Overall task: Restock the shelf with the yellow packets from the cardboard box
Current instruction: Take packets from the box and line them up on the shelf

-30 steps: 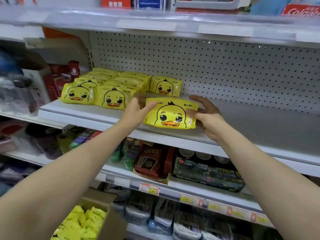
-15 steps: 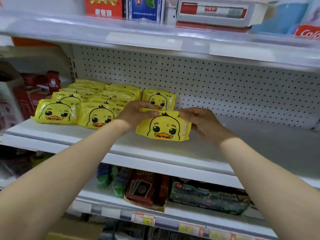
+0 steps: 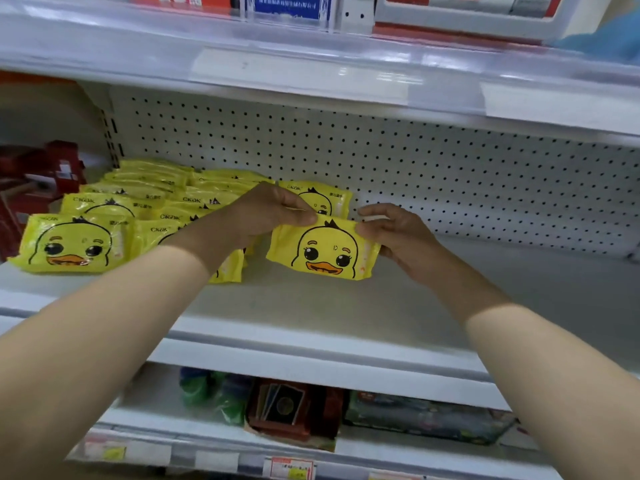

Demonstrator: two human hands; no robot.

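yellow packet (image 3: 325, 249) - duck face to the camera, held in front of the pegboard (image 3: 433, 161), low over the shelf (image 3: 311, 306) board. cannot tell if its bottom edge touches the board yet. left hand (image 3: 263, 213) pinches the top left corner, fingers curled over the upper edge. right hand (image 3: 398, 233) pinches the top right corner, thumb on the face and fingers round the side. both are grasping the same packet.

step: placing one packet - my read is it's the set-down, not yet let go. one lone packet (image 3: 322, 199) stands right against the pegboard, directly behind the held one, so this looks like the second in a new column. next move calls for lowering it flat or leaning it on the lone packet, lined up with it, then releasing both pinches without dragging the soft wrapper askew.

containers: the cardboard box is not in view, so what's left in it can't be told. the shelf holds the stocked packets (image 3: 138, 209) in overlapping rows running out from the pegboard's left end to the front lip. shelf under the pegboard's right half is bare. red boxes (image 3: 45, 174) sit past the pegboard's left edge. lower shelf below the pegboard holds a card box (image 3: 280, 407) and green items (image 3: 207, 393), blurred.
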